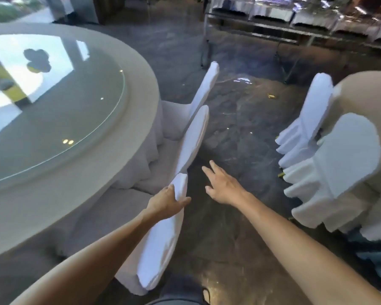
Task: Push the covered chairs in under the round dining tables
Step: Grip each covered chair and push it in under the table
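A round dining table (139, 89) with a cream cloth and a glass turntable fills the left. Three white-covered chairs stand along its right edge. My left hand (166, 203) grips the top of the nearest chair's back (163, 245). The middle chair (196, 137) and the far chair (205, 86) stand beyond it, their seats tucked against the tablecloth. My right hand (223, 187) hovers open over the dark floor, just right of the middle chair's back, touching nothing.
A second round table (361, 95) stands at the right with two covered chairs (343, 172) (312, 111) against it. A dark marble aisle (240, 119) runs between the tables. Long serving tables (273, 20) with shiny covers line the back. My shoe shows at the bottom.
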The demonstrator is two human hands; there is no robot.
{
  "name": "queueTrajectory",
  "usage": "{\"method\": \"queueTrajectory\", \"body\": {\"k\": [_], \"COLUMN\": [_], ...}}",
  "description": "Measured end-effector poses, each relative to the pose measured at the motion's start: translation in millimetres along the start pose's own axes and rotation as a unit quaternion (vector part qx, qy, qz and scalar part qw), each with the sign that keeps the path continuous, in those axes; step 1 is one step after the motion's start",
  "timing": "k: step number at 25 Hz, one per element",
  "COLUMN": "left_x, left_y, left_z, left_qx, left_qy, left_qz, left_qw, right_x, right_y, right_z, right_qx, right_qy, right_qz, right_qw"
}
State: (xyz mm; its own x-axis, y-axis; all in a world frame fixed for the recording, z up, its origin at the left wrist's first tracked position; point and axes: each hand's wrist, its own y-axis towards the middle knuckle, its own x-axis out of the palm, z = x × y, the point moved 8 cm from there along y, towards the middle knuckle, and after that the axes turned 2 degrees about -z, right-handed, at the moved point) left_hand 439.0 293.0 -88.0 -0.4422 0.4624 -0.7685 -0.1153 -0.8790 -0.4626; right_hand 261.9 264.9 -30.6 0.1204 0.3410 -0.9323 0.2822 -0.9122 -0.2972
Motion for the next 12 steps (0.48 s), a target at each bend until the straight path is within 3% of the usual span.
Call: {"method": "queueTrajectory", "body": {"k": [7,12], "left_x": [12.4,19.8], "left_y": [67.9,108.6], "left_z": [7.1,6.9], "left_qx": [-0.146,-0.197], "left_qy": [-0.053,-0.052], "left_qz": [-0.023,-0.030], "left_qw": [0.988,0.979], "right_x": [-22.4,-18.3], "right_y": [136.4,225.9], "right_z": [46.5,61.0], "right_qx": [-0.126,-0.216], "right_qy": [-0.072,-0.200], "right_qz": [-0.055,-0.064], "right_qw": [0.988,0.954]}}
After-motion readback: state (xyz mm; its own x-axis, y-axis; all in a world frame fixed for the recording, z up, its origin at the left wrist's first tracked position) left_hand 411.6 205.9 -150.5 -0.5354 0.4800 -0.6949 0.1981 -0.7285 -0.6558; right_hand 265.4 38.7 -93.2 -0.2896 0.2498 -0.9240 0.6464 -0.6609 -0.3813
